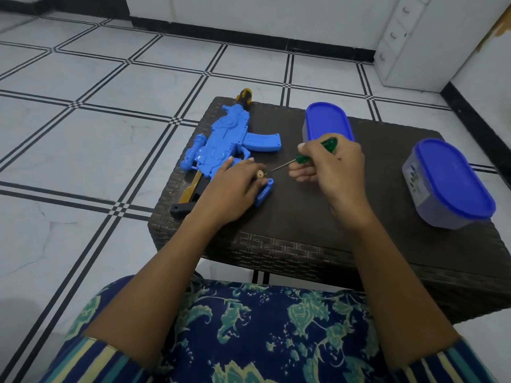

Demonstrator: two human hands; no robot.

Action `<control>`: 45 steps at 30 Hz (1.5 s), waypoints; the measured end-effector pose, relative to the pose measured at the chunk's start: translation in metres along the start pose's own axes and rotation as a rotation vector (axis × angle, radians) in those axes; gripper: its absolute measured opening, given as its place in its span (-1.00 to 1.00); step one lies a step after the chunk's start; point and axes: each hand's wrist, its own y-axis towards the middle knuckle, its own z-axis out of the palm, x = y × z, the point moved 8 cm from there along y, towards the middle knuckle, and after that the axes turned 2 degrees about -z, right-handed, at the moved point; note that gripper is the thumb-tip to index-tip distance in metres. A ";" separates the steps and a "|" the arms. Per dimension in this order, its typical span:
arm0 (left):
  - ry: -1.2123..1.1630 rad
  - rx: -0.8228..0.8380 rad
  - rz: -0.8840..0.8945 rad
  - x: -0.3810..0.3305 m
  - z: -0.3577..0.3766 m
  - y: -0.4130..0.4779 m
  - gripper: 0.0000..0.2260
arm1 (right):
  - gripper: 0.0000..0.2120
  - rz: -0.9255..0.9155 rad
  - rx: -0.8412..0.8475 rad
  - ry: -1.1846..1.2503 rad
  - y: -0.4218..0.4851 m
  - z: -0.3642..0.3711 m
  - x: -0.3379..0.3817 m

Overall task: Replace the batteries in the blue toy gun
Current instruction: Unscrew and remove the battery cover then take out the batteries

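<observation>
1. The blue toy gun (221, 142) lies at the table's (304, 217) ten o'clock corner.
2. Our left hand (235, 185) rests on its grip, fingers nearly straight.
3. Our right hand (333, 168) curls round the green screwdriver (327, 145), its tip pointing toward eight o'clock at a gold battery end (260, 174).

Left hand (235, 181) lies flat, fingers extended; right hand (333, 168) grips the screwdriver (329, 143)

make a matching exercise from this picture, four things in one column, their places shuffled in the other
1 blue plastic toy gun
2 green-handled screwdriver
3 small blue plastic cover
4 nearer grey tub with blue lid

a gripped by the right hand
b right end of the dark woven table
c lying beside the left hand
d table's left end, under the left hand

Pairs: 1-d, 2-a, 3-c, 4-b
</observation>
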 end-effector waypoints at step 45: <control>0.390 0.169 -0.011 0.018 0.005 -0.020 -0.14 | -0.70 -0.421 0.107 -0.454 -0.019 0.041 0.025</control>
